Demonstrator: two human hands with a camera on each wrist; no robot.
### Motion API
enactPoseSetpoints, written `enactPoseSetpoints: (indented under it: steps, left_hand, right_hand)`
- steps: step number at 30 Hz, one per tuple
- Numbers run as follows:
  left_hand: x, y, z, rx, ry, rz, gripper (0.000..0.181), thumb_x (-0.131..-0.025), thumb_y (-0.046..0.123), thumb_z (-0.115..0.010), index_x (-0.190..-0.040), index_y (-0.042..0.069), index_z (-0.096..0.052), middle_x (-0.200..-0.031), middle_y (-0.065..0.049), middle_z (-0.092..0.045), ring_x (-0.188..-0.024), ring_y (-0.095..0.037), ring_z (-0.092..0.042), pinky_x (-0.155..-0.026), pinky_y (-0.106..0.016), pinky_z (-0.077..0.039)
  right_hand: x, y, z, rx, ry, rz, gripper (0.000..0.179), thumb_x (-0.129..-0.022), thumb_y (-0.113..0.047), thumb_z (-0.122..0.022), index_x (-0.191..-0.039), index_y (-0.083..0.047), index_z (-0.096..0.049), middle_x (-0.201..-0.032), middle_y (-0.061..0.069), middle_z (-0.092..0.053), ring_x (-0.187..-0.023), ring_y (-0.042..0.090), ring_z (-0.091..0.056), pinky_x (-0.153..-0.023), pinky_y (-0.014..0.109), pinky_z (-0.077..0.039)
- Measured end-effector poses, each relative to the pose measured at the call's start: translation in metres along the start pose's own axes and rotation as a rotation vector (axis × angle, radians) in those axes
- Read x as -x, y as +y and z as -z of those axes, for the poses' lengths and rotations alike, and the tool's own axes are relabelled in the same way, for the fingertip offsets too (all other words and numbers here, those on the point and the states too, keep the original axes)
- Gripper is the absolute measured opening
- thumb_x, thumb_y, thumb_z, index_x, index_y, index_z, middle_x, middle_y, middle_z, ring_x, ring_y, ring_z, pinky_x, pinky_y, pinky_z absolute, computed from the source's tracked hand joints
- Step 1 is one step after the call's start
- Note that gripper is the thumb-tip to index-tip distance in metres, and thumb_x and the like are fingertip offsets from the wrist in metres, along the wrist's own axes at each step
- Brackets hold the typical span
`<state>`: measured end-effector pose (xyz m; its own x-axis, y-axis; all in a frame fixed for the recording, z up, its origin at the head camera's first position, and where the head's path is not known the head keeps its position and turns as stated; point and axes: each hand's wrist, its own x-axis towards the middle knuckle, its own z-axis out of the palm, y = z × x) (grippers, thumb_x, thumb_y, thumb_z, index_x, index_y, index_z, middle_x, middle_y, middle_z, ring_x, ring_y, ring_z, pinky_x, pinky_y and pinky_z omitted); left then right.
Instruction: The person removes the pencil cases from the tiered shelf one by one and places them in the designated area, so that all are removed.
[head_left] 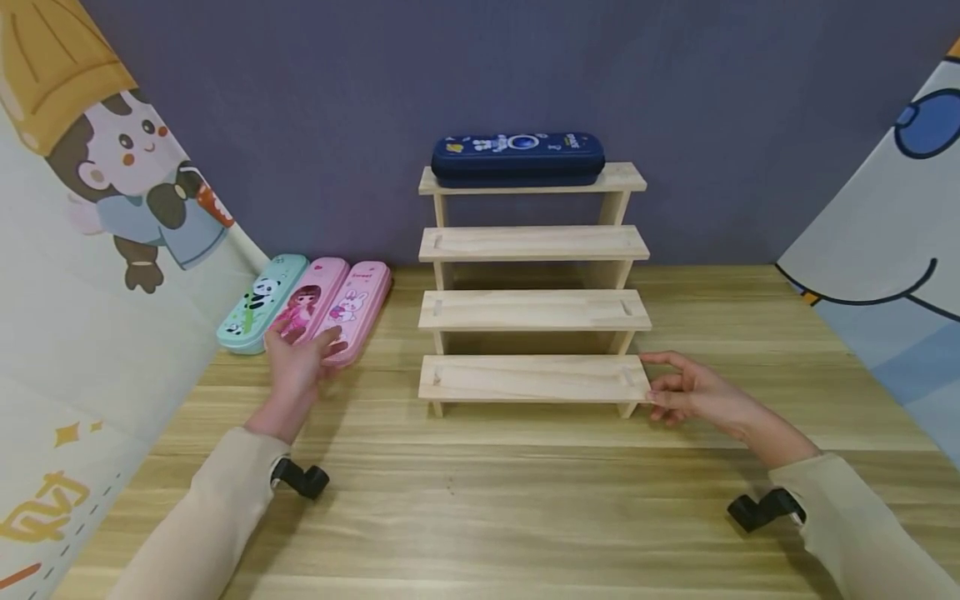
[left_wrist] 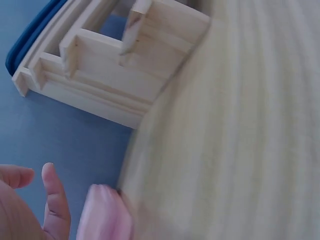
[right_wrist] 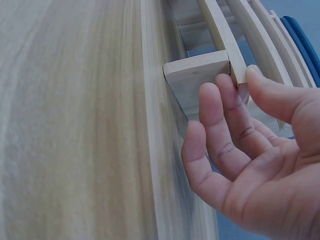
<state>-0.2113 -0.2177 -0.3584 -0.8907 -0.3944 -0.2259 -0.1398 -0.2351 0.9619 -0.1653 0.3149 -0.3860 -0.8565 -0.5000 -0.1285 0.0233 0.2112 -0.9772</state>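
Observation:
Three pencil cases lie side by side at the left of the table: a mint one with a panda [head_left: 261, 298], a pink one with a doll picture [head_left: 318, 279] and a pink one with a rabbit [head_left: 358, 304]. My left hand [head_left: 296, 362] is over the near ends of the two pink cases, thumb and fingers apart; whether it touches them I cannot tell. With thumb and fingertips my right hand [head_left: 693, 392] pinches the right end of the lowest board of a four-step wooden stand [head_left: 534, 312]. In the right wrist view, this board's corner sits between thumb and fingers [right_wrist: 211, 107].
A dark blue space-themed pencil case [head_left: 517, 160] lies on the stand's top step. Behind the wood-grain table [head_left: 480, 500] rises a dark blue wall [head_left: 720, 125]. Cartoon-printed panels [head_left: 172, 333] flank both sides.

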Motion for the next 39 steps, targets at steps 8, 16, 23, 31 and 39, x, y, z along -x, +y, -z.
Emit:
enactPoseSetpoints:
  steps: [8, 16, 23, 31, 39]
  left_hand:
    - [-0.003, 0.014, -0.013, 0.035, -0.034, -0.033, 0.083, -0.091, 0.004, -0.070, -0.150, 0.020, -0.013, -0.151, -0.011, -0.019, -0.072, -0.016, -0.070, -0.045, -0.024, -0.057]
    - [-0.002, 0.029, -0.037, 0.027, -0.057, -0.093, 0.080, -0.091, 0.010, -0.072, -0.147, 0.022, -0.017, -0.130, -0.001, -0.026, -0.072, -0.013, -0.068, -0.046, -0.022, -0.057]
    - [0.000, 0.039, -0.056, 0.019, -0.097, -0.092, 0.081, -0.092, 0.015, -0.072, -0.150, 0.025, -0.016, -0.139, -0.004, -0.026, -0.080, -0.015, -0.068, -0.051, -0.022, -0.058]
    - [-0.006, 0.047, -0.080, 0.028, -0.157, -0.118, 0.092, -0.089, 0.019, -0.077, -0.152, 0.026, -0.010, -0.148, -0.007, -0.021, -0.088, -0.020, -0.066, -0.060, -0.024, -0.060]
    - [-0.010, 0.061, -0.110, 0.119, -0.212, -0.193, 0.091, -0.088, 0.013, -0.078, -0.151, 0.026, -0.014, -0.146, -0.005, -0.025, -0.079, -0.019, -0.069, -0.052, -0.025, -0.059]
  right_hand:
    - [0.000, -0.001, 0.001, 0.017, 0.000, -0.008, 0.062, -0.101, -0.004, -0.057, -0.150, 0.003, -0.021, -0.098, 0.002, -0.068, -0.079, 0.019, -0.069, -0.065, 0.033, -0.062]
    - [0.000, 0.000, 0.000, 0.007, -0.005, -0.007, 0.063, -0.100, -0.004, -0.057, -0.149, 0.006, -0.019, -0.097, 0.004, -0.068, -0.080, 0.020, -0.069, -0.065, 0.033, -0.061]
    - [0.000, -0.001, 0.000, 0.010, -0.008, -0.003, 0.062, -0.101, -0.004, -0.057, -0.150, 0.004, -0.019, -0.097, 0.004, -0.067, -0.080, 0.020, -0.069, -0.065, 0.033, -0.061]
    - [0.001, -0.001, 0.001, -0.011, -0.018, 0.012, 0.054, -0.101, -0.004, -0.056, -0.148, -0.007, -0.030, -0.096, 0.005, -0.067, -0.081, 0.020, -0.069, -0.065, 0.032, -0.061]
    - [0.000, -0.001, 0.001, -0.013, -0.013, 0.004, 0.054, -0.100, -0.003, -0.057, -0.148, -0.008, -0.031, -0.097, 0.005, -0.068, -0.081, 0.020, -0.069, -0.065, 0.032, -0.061]
